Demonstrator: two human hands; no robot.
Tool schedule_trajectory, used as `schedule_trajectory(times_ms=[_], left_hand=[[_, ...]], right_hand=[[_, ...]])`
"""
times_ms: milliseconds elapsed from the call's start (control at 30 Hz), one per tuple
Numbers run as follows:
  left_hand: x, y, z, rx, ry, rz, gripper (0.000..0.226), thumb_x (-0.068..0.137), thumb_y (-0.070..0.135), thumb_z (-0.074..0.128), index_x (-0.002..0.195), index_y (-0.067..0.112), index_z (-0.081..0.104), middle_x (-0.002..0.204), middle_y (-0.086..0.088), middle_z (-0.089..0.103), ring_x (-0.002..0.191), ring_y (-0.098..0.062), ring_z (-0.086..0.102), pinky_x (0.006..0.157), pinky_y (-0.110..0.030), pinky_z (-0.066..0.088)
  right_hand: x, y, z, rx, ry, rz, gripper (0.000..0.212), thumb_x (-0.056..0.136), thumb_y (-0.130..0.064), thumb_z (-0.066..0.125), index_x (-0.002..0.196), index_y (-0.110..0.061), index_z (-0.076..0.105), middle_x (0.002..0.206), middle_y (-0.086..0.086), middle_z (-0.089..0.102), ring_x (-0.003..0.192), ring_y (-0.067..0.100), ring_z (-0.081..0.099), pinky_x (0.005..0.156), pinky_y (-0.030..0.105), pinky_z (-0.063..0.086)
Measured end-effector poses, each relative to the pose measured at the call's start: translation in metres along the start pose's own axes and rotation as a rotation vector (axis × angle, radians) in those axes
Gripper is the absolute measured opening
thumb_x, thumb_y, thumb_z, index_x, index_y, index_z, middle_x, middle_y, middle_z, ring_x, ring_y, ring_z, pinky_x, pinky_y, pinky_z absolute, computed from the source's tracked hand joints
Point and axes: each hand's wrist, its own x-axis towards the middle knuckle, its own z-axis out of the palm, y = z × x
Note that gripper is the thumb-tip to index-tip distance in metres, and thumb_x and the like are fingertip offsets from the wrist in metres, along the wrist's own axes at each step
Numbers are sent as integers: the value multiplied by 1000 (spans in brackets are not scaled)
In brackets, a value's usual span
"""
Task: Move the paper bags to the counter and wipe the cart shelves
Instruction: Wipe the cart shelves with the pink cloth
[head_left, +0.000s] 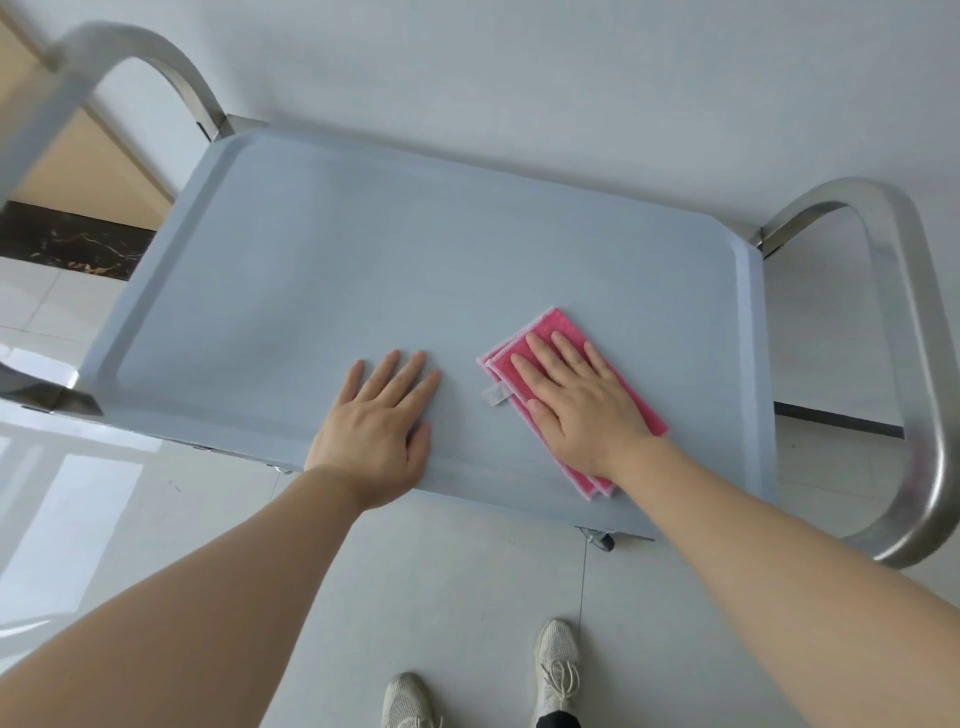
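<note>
Right hand (576, 410), fingers flat, presses pink cloth (550, 332) near cart shelf (311, 249) front edge; left hand (379, 426) flat beside it.

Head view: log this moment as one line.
step: wiping top shelf | right hand flat on pink cloth | left hand flat on shelf | bags: none visible

Cart top shelf (363, 260): cloth (545, 332) on near right part, right hand (576, 405) flat on it; left hand (379, 421) flat on shelf just left; handles (914, 364) at both ends.
</note>
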Motion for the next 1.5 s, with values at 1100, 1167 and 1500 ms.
schedule_trajectory(times_ms=[1100,1167,1500], left_hand=[[2,5,0,-54,101,-92,55,81,27,37,132,16,54,141,-5,49,131,-29,45,109,-53,30],[0,5,0,-70,94,-103,55,81,27,37,131,15,55,142,-5,49,131,-30,44,110,-52,29],[-2,3,-4,-139,116,-140,57,78,27,33,128,10,56,140,-6,51,131,-30,44,110,-49,28]], right_hand=[[125,29,-28,14,43,171,56,98,-35,13,152,-21,9,161,3,3,147,27,1,119,46,-1],[105,7,-22,29,27,153,60,94,-38,7,152,-21,10,161,3,4,147,27,1,119,46,-1],[6,-86,4,77,31,251,59,93,-37,21,146,-15,33,154,9,30,142,33,27,115,50,17]])
